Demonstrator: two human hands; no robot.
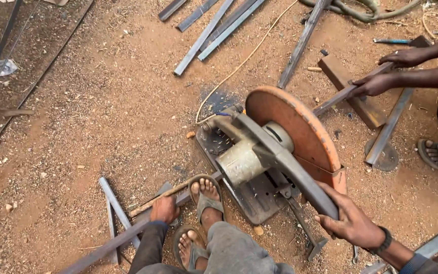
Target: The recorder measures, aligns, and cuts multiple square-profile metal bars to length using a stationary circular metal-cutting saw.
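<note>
Outdoor yard, bare sandy ground littered with steel bars. I see my right hand wrapped around the chop saw handle, left hand clamped on a long steel bar lying on the ground. A co-worker's hands steady the far end.

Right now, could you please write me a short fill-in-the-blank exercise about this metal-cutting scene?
1. The right hand grips the ____ of the chop saw.
2. The left hand presses down on a long steel ____ lying on the ground.
3. The saw's blade guard is coloured ____.
4. The sandalled foot rests next to the ____ hand.

Missing words: handle; bar; orange; left
</note>
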